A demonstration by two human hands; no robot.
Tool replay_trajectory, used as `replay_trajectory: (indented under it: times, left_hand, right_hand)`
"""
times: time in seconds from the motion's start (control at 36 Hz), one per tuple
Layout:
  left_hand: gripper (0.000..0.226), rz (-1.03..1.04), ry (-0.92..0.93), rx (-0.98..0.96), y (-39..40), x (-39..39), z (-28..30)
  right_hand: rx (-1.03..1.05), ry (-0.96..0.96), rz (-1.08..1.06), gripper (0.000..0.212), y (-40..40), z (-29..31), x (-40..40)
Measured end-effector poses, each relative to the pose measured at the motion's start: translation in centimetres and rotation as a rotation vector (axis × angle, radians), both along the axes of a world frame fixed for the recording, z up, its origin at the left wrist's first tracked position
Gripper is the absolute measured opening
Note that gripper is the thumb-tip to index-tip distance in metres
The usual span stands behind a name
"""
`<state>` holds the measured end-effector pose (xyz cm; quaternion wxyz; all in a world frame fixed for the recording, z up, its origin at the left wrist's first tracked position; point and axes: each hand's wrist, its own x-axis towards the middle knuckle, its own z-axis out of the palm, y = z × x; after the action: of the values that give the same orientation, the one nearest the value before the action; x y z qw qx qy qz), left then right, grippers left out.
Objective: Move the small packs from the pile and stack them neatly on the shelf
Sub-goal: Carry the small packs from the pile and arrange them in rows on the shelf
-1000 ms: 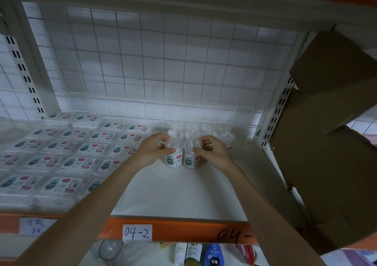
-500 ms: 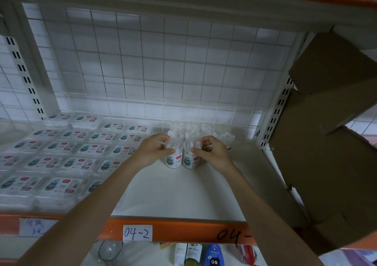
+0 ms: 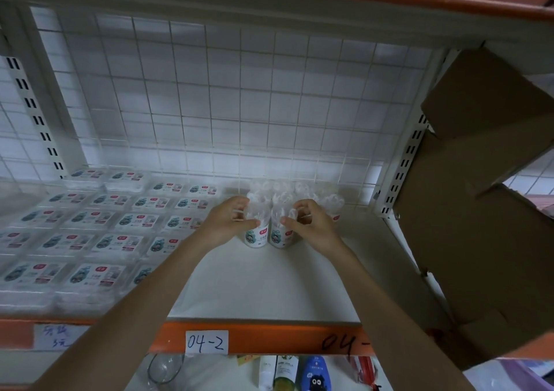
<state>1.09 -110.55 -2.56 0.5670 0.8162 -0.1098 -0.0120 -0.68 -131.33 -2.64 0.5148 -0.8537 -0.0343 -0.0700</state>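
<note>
Two small round packs stand upright side by side on the white shelf board (image 3: 263, 285), in front of a cluster of the same clear packs (image 3: 332, 201) by the wire back. My left hand (image 3: 230, 222) grips the left pack (image 3: 254, 239), thumb on its front and fingers curled round its far side. The right pack (image 3: 278, 237) is held the same way by my right hand (image 3: 308, 222). Both packs touch each other and rest on the shelf. Their clear tops are partly hidden by my fingers.
Rows of flat clear boxes (image 3: 120, 240) cover the left of the shelf. A wire grid (image 3: 227, 105) closes the back. An open cardboard box (image 3: 479, 210) hangs past the right upright. The orange front beam (image 3: 269, 339) carries a 04-2 label; bottles (image 3: 311, 372) stand below.
</note>
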Motion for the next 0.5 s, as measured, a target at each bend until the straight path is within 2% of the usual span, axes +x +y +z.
replay_trajectory:
  times: [0.08,0.14,0.28,0.33,0.39,0.5]
  left_hand:
    - [0.047,0.013,-0.04,0.066,0.1,-0.6,0.3]
    - [0.049,0.052,-0.133,0.177,0.2,-1.2,0.6]
    - [0.051,0.155,-0.587,0.686,0.0,-4.6,0.5]
    - [0.048,0.128,-0.745,0.819,-0.5,-6.1,0.0]
    - [0.047,0.077,-0.788,0.853,-1.0,-7.6,-1.2]
    - [0.039,0.014,-0.793,0.886,-2.0,-10.5,-3.1]
  right_hand:
    - [-0.027,-0.017,-0.014,0.05,0.0,0.1,-1.0]
    - [-0.128,-0.066,-0.001,0.052,-0.3,0.3,-2.2]
    - [-0.563,-0.292,-0.057,0.05,-0.5,-0.1,-6.2]
    - [-0.706,-0.327,-0.083,0.052,-0.2,-1.1,-7.8]
    - [-0.781,-0.358,-0.117,0.048,0.0,-1.9,-9.7]
    - [-0.806,-0.379,-0.144,0.045,0.6,-3.2,-13.4]
